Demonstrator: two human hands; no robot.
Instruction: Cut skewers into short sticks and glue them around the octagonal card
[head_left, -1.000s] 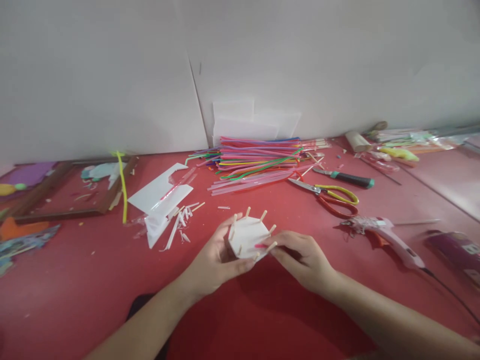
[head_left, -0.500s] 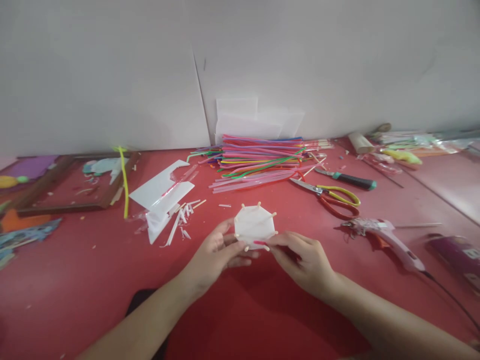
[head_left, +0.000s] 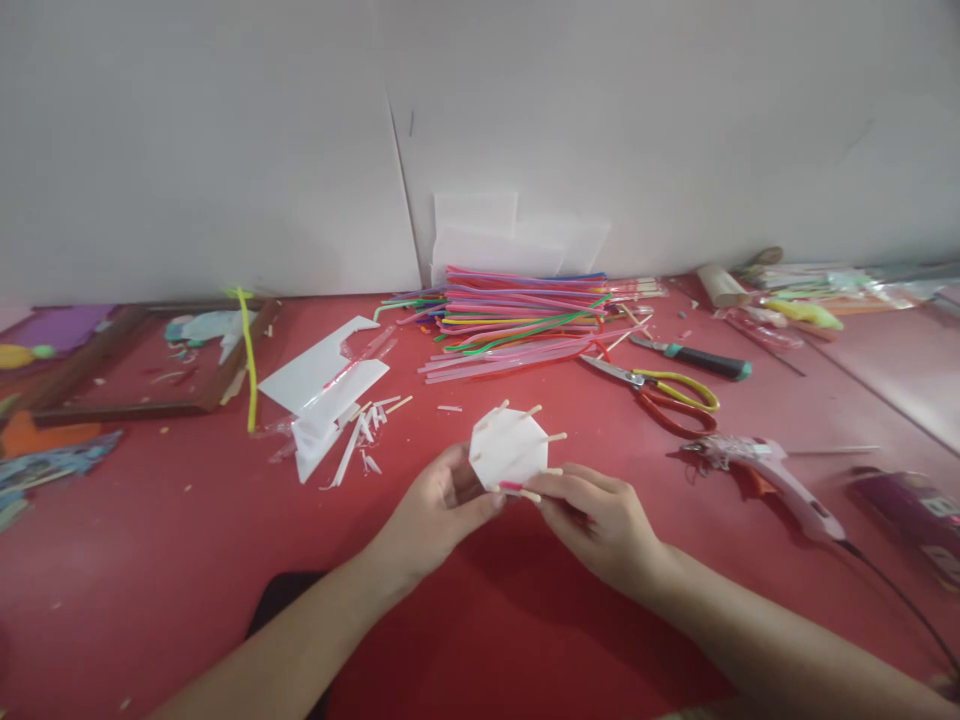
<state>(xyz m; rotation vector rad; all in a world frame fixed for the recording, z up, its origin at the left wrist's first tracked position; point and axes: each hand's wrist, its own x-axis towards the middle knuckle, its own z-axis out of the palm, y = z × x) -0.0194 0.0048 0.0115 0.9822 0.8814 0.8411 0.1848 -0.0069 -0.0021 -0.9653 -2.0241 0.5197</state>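
A white octagonal piece of card [head_left: 508,450] with short wooden sticks standing at its edge is held up above the table. My left hand [head_left: 442,505] grips its left and lower side, thumb in front and fingers behind. At the lower right edge, my right hand [head_left: 600,520] is closed with thumb and forefinger pinched by a short pink strip [head_left: 511,486]. That strip lies along the card's lower edge beside a stick. The right hand's fingers partly cover the strip's right end and the card's edge.
Behind lie a bundle of coloured pipe cleaners [head_left: 525,310] and white paper scraps [head_left: 322,375]. Rightward are scissors [head_left: 667,395], a dark-handled cutter [head_left: 705,361] and a corded glue gun [head_left: 780,475]. A wooden frame [head_left: 135,408] and a yellow pipe cleaner [head_left: 248,370] are at left.
The octagonal card has tilted and turned in my hands, so its sticks now show more of their length. My left fingers have drawn in behind it. My right hand has hardly moved.
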